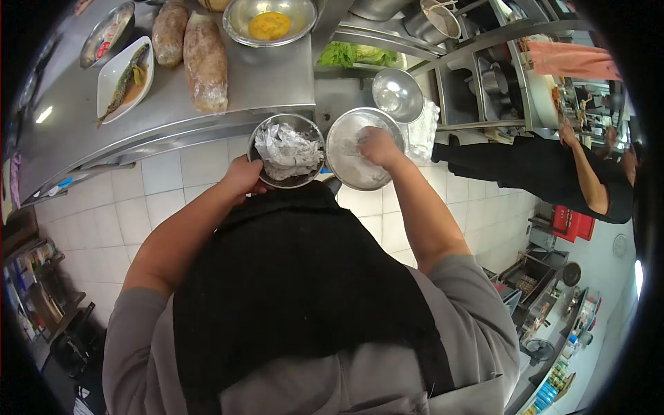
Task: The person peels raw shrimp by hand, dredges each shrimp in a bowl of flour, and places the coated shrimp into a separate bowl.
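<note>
My left hand [245,177] grips the rim of a metal bowl [257,135] at its lower left, fingers wrapped round it. White-coated pieces [287,149] fill that bowl. Beside it on the right, a second metal bowl [335,171] holds white powder [360,162]. My right hand [377,146] is down in this bowl at the powder, its fingers curled and their tips hidden, so what they hold cannot be made out.
A steel counter [277,76] bears a dish with a fish [128,79], wrapped rolls [205,62] and a bowl of yolk [270,26]. An empty bowl [398,95] stands behind the powder bowl. Another person [526,162] stands at the right.
</note>
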A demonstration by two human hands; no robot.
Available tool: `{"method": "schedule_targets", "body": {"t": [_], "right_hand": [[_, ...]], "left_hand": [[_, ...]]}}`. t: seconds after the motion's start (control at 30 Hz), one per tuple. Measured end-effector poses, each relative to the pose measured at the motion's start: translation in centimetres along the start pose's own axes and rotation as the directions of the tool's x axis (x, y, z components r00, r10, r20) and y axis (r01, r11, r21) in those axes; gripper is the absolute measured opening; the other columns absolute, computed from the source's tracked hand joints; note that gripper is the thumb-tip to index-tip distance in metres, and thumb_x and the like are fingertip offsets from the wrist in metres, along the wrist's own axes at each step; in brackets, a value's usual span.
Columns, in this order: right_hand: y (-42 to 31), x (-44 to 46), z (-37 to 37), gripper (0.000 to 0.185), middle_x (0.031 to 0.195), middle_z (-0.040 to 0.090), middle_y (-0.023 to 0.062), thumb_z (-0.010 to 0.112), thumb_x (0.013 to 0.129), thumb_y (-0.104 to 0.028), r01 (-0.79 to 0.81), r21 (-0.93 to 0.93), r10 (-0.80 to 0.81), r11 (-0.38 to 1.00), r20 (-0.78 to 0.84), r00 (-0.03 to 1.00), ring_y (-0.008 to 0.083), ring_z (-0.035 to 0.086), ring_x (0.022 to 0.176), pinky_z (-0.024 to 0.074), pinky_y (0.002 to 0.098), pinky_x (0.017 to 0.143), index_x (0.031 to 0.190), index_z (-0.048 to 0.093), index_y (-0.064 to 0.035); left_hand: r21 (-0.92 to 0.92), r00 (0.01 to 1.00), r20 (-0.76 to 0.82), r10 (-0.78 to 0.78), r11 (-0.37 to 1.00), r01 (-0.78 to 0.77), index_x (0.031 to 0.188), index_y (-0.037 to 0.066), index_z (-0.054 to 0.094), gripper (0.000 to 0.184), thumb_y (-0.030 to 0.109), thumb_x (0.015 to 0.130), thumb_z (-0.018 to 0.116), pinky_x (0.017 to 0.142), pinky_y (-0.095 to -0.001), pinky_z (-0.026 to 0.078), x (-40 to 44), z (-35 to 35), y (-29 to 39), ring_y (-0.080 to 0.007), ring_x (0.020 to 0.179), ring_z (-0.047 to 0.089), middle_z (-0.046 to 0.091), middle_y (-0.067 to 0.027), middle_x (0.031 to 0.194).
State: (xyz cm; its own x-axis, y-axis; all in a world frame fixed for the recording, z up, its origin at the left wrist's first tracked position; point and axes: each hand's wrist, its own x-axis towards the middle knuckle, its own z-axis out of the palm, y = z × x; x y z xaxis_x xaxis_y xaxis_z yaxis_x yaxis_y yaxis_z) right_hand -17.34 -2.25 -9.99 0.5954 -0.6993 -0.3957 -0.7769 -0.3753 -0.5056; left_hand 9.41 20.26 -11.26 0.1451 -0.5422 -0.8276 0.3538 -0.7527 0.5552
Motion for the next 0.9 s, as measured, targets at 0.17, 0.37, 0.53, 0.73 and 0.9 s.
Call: {"method": "schedule_targets", "body": {"t": [0.17,0.37,0.53,0.73,0.9], "right_hand": [[0.4,-1.5,-1.3,0.037,0.086,0.065,0.0265,0.07,0.068,-0.019,-0.051,-0.006,0.05,0.999,-0.048,0.998,0.0402,0.064,0.086,0.0506,0.0411,0.077,0.096,0.063,0.0045],[-4.3,-4.2,-4.8,0.028,0.09,0.067,0.0127,0.066,0.074,-0.005,-0.06,0.36,0.055,0.931,0.025,0.998,0.0217,0.064,0.083,0.0501,0.033,0.075,0.101,0.063,0.0021],[-11.3,-6.8,-3.5,0.03,0.096,0.064,0.0022,0.062,0.076,0.007,0.202,0.572,-0.222,0.795,-0.036,0.974,0.0104,0.058,0.087,0.0486,0.0269,0.079,0.105,0.062,-0.0017],[-16.1,-4.9,3.1,0.034,0.098,0.065,0.0115,0.071,0.071,-0.002,0.336,0.365,-0.314,0.868,-0.119,0.942,0.024,0.063,0.092,0.0504,0.0334,0.084,0.104,0.063,-0.0036],[-17.3,-4.2,4.6,0.04,0.105,0.062,0.0206,0.076,0.065,-0.013,0.563,-0.127,-0.576,0.817,-0.229,0.785,0.0402,0.056,0.102,0.0459,0.0435,0.092,0.101,0.063,-0.0029]], "left_hand": [[0.017,1.0,0.02,0.02,1.0,-0.021,0.115,0.002,0.051,0.03,0.016,0.089,0.044,0.049,-0.0282,0.052,-0.6,-0.1,0.9,-0.0205,0.063,0.067,0.067,-0.0129,0.085],[0.016,0.999,0.029,0.04,0.999,-0.04,0.11,0.0,0.055,0.028,0.016,0.089,0.045,0.046,-0.0274,0.051,-0.6,-0.7,1.1,-0.0194,0.061,0.066,0.067,-0.0124,0.085],[0.016,0.998,0.05,0.04,0.999,-0.041,0.11,-0.001,0.055,0.029,0.017,0.09,0.045,0.05,-0.0285,0.051,-1.8,-1.1,1.7,-0.0202,0.063,0.067,0.067,-0.0124,0.085],[0.034,0.996,0.067,0.054,0.998,-0.056,0.115,-0.001,0.051,0.031,0.017,0.09,0.044,0.051,-0.029,0.051,-3.0,-2.0,1.5,-0.0208,0.064,0.067,0.067,-0.0127,0.087],[0.034,0.991,0.112,0.069,0.997,-0.073,0.116,0.0,0.051,0.031,0.016,0.09,0.044,0.052,-0.0294,0.052,-3.5,-2.8,1.1,-0.0209,0.065,0.068,0.067,-0.0118,0.089]]}}
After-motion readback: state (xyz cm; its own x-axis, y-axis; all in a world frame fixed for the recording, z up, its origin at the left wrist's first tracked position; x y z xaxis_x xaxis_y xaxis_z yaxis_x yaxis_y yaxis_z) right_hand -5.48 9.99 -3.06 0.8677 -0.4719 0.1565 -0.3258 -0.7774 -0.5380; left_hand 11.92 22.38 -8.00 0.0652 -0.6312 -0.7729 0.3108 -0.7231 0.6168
